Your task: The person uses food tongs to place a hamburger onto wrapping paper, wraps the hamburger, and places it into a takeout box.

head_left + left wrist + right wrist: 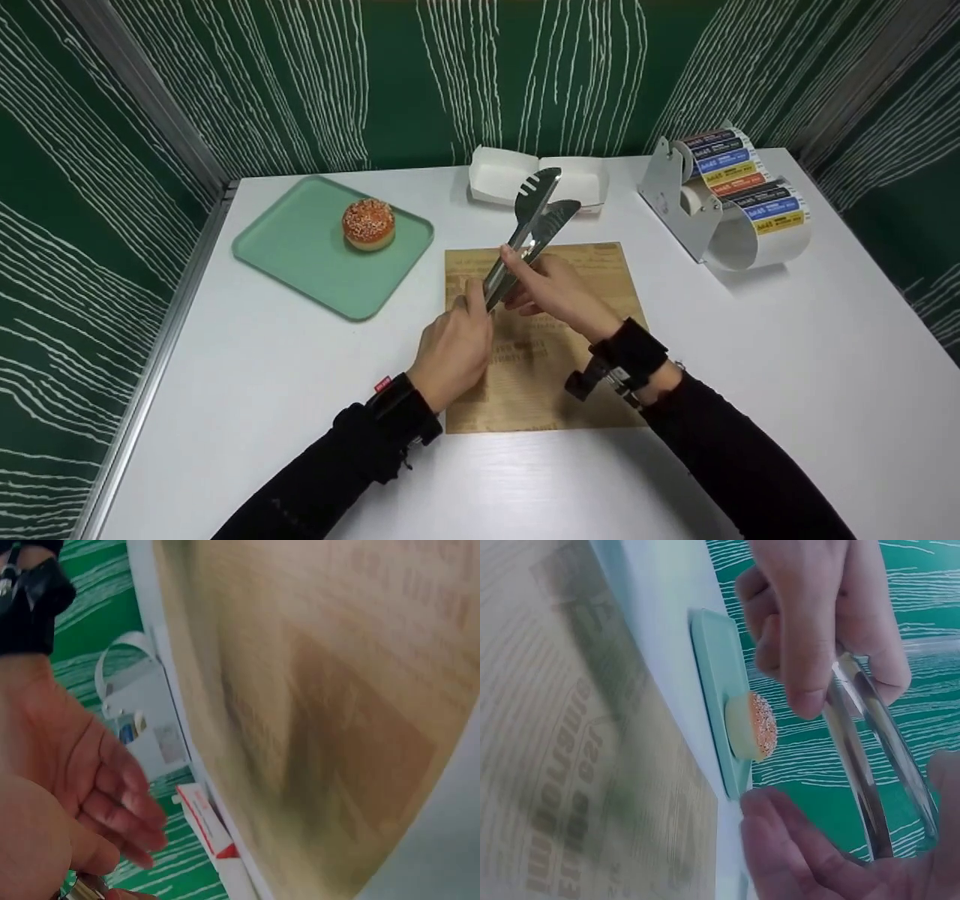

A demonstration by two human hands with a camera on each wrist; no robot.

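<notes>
Metal serving tongs point(525, 236) slant upward over the brown printed paper point(570, 390), with their slotted head pointing to the back. My left hand point(454, 349) grips them by the joined end, as the right wrist view also shows. Beside their middle is my right hand point(562, 296), its thumb close against the metal and its fingers relaxed. The left wrist view shows the palm of this right hand point(90, 772) facing the tongs. A round bun point(369, 223) with a sprinkled top sits on the green tray point(300, 240) at the left.
An open white paper box point(502, 176) stands at the back behind the tongs. To its right is a label dispenser point(675, 199) with several coloured label rolls. Green walls with white lines enclose the white table point(825, 375) at the back and sides.
</notes>
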